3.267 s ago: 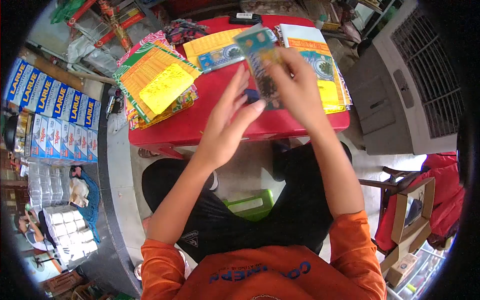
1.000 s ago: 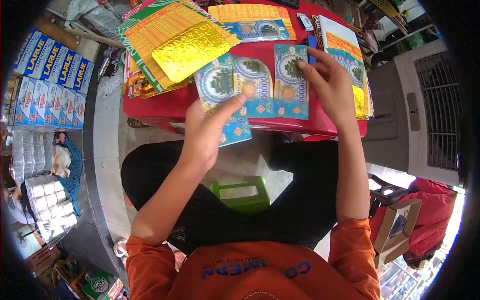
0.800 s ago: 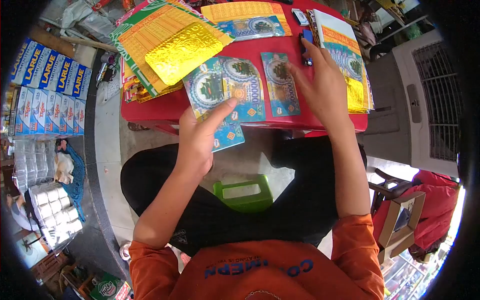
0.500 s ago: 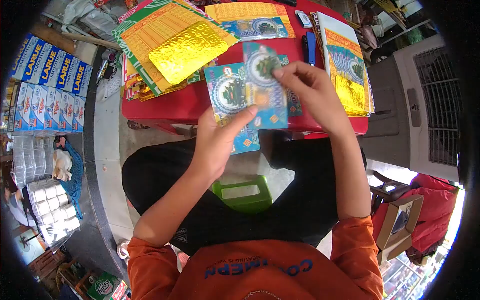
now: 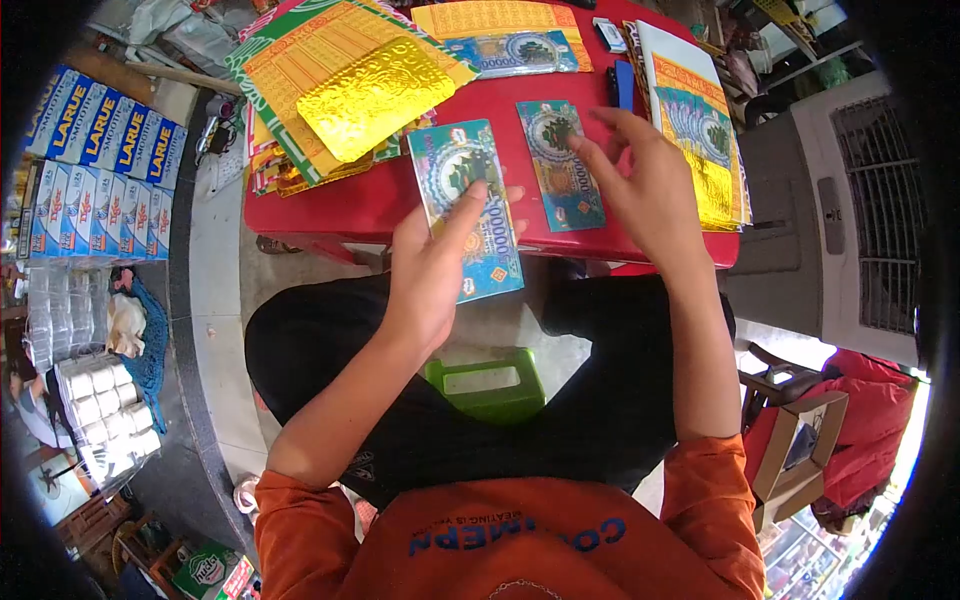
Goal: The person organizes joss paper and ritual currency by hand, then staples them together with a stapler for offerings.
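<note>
My left hand (image 5: pixel 428 250) grips a stack of blue-green banknote-like papers (image 5: pixel 492 258), thumb across the top and fingertips showing at the right side. A green building in a pale ring is printed on the top note. A smaller pile of matching notes (image 5: pixel 566 190) lies on the red table (image 5: pixel 400 195) to the right of the stack. Over that pile's right edge is my right hand (image 5: pixel 650 190), thumb and fingers apart, the thumb tip overlapping the upper note.
Patterned paper sheets topped by a gold embossed sheet (image 5: pixel 375 100) lie at the table's left. A wrapped note bundle (image 5: pixel 515 52) lies at the back. On the right are a dark blue tool (image 5: pixel 624 85) and another paper pile (image 5: pixel 690 75). A green stool (image 5: pixel 490 400) shows between my knees.
A note held in my right hand beside the stack has gone down onto the table pile. My right hand has opened and moved slightly right. My left hand still holds the stack.
</note>
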The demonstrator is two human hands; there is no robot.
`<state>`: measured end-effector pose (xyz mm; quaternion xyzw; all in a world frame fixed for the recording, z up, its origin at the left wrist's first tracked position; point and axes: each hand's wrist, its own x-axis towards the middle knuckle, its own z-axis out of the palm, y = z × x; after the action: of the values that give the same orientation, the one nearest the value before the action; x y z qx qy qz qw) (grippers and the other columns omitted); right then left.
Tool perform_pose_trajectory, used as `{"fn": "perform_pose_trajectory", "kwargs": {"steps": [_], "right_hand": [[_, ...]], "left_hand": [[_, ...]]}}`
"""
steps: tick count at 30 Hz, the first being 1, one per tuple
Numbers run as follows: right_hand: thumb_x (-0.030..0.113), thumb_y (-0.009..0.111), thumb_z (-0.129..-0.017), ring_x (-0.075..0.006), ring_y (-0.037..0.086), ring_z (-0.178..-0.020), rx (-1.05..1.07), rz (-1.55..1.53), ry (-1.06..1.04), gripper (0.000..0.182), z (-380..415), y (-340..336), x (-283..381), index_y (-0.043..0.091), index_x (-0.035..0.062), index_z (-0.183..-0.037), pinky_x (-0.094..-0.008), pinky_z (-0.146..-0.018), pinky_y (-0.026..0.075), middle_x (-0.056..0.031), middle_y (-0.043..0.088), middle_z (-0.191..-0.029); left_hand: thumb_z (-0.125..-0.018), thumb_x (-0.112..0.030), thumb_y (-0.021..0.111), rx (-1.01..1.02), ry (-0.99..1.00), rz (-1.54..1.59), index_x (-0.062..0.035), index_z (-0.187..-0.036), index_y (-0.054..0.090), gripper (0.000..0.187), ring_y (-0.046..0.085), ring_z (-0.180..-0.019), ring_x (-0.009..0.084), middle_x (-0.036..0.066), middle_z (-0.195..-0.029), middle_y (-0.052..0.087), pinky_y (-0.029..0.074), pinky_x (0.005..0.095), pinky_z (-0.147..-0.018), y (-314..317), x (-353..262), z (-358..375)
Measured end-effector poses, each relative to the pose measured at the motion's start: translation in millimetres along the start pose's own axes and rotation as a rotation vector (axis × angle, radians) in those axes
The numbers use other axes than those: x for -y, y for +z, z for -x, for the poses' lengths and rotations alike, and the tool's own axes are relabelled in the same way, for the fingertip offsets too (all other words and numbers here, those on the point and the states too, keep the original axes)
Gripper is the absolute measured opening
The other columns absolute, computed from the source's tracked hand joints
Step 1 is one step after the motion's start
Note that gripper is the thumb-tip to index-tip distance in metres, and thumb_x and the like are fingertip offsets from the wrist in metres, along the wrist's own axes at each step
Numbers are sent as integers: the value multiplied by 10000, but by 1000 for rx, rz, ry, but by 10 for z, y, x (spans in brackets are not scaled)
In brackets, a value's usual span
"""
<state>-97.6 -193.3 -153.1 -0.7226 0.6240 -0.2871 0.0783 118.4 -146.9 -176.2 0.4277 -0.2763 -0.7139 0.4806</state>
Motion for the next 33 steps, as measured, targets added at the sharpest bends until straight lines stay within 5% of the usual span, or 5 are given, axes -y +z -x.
{"fn": "perform_pose_trajectory", "kwargs": {"steps": [7,13,22,30,33], "right_hand": [[226,729,-948,-41,526,-731,461,-772,226,223,87,72,332,741,10,-1000,-233,-654,417,13,670,-823],[273,748,-920,-70,541,-639,318,-656,118,261,91,170,174,747,12,-924,-260,-588,431,3,676,-726],[209,728,-946,-47,603,-765,292,-544,135,222,-155,-167,-211,724,-10,-979,-228,-696,464,-12,706,-818],[334,726,-929,-132,571,-648,-90,137,-57,369,-92,28,-140,735,-30,-987,-321,-611,445,-55,644,-730],[342,739,-921,-111,541,-629,173,-297,58,368,15,27,69,735,-22,-971,-310,-589,423,-37,635,-724]], "left_hand": [[-1022,-175,629,17,38,-14,-14,-1260,629,288,712,-1017,191,101,-1145,714,586,333,-858,-41,135,-54],[-976,-142,700,-8,87,-52,-30,-1213,659,265,667,-921,86,33,-1079,709,541,260,-806,12,124,-35],[-1046,-301,575,-13,-30,41,-1,-1297,584,391,722,-1000,217,156,-1184,708,595,345,-846,-47,48,-47],[-1045,-281,586,-43,34,-24,3,-1280,604,369,728,-975,225,171,-1186,713,592,341,-845,-22,103,-89],[-1023,-254,630,-66,29,-28,-11,-1258,628,338,726,-958,194,132,-1140,725,590,334,-827,-7,118,-87]]}}
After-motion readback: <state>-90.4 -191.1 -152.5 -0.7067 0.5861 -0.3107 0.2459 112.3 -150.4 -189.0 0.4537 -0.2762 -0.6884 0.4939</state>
